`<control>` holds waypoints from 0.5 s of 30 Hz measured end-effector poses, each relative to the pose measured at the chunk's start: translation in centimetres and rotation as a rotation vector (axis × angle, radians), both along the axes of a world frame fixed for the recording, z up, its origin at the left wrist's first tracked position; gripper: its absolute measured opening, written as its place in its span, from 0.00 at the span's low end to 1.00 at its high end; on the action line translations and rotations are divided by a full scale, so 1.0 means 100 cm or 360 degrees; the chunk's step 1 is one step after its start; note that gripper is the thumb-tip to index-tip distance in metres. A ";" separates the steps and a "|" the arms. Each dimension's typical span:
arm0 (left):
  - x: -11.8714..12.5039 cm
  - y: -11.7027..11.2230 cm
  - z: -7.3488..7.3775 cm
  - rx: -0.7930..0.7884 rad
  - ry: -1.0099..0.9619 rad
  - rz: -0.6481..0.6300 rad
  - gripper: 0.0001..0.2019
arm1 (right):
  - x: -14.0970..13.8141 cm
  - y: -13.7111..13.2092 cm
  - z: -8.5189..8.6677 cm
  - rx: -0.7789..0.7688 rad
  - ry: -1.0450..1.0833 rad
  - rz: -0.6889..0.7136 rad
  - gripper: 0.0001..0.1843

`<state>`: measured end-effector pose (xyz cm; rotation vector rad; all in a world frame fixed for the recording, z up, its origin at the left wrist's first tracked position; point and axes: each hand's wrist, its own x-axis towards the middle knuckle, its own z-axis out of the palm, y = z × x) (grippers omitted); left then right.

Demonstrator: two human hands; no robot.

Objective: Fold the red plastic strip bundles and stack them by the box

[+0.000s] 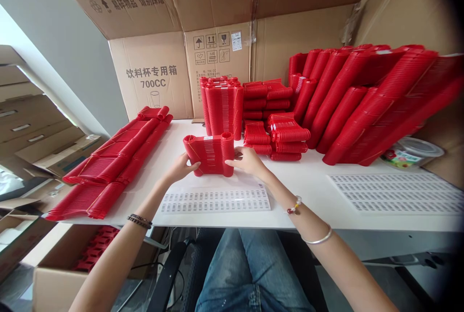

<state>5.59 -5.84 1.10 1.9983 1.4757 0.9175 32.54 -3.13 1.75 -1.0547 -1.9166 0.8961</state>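
Observation:
A short stack of flat red plastic pieces (211,155) stands on edge on the white table (311,179), right in front of me. My left hand (181,167) grips its left end and my right hand (246,160) grips its right end. Just below the stack lies a sheet of small barcode labels (217,200). Behind it stands a taller upright stack of the same red pieces (221,106).
Long rows of red pieces lie at the left (108,162) and lean at the right (369,104). Shorter bundles (279,130) sit mid-table. Open cardboard boxes (159,75) form the backdrop. A second label sheet (395,193) and a lidded tub (411,152) are at right.

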 end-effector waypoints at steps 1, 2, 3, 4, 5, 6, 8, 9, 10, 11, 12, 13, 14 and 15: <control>0.000 0.000 0.000 -0.0005 -0.0004 0.0003 0.18 | 0.000 0.000 0.001 0.0003 -0.0002 0.0002 0.11; 0.000 0.000 0.000 -0.0011 -0.0008 0.0008 0.18 | 0.000 0.000 0.002 0.0003 -0.0006 0.0002 0.10; 0.000 0.000 0.000 -0.0015 -0.0012 0.0015 0.18 | 0.000 -0.001 0.003 0.0000 -0.0007 -0.0001 0.10; -0.001 0.000 -0.001 -0.0019 -0.0016 0.0023 0.17 | 0.000 -0.001 0.004 -0.0005 -0.0005 -0.0003 0.10; -0.001 0.001 -0.001 -0.0022 -0.0021 0.0030 0.17 | 0.000 -0.001 0.004 -0.0012 -0.0002 -0.0005 0.10; -0.001 0.001 -0.002 -0.0025 -0.0025 0.0038 0.16 | 0.000 -0.002 0.005 -0.0016 -0.0001 -0.0009 0.09; -0.002 0.001 -0.003 -0.0026 -0.0028 0.0057 0.16 | 0.000 -0.002 0.006 -0.0020 -0.0006 -0.0011 0.09; -0.002 0.001 -0.003 -0.0025 -0.0028 0.0066 0.15 | 0.000 -0.002 0.007 -0.0023 -0.0011 -0.0009 0.09; -0.002 0.002 -0.003 -0.0024 -0.0027 0.0073 0.15 | 0.001 -0.003 0.008 -0.0031 -0.0018 -0.0005 0.09; -0.002 0.002 -0.003 -0.0022 -0.0026 0.0075 0.15 | 0.001 -0.003 0.009 -0.0043 -0.0024 0.0000 0.09; -0.002 0.002 -0.003 -0.0021 -0.0024 0.0073 0.15 | 0.001 -0.003 0.010 -0.0058 -0.0030 0.0005 0.09; -0.002 0.002 -0.002 -0.0020 -0.0022 0.0068 0.15 | 0.001 -0.004 0.011 -0.0071 -0.0041 0.0005 0.09; -0.002 0.002 -0.002 -0.0018 -0.0020 0.0062 0.16 | 0.001 -0.004 0.012 -0.0079 -0.0053 -0.0001 0.09; -0.002 0.002 -0.002 -0.0017 -0.0016 0.0056 0.16 | 0.001 -0.005 0.014 -0.0080 -0.0067 -0.0008 0.09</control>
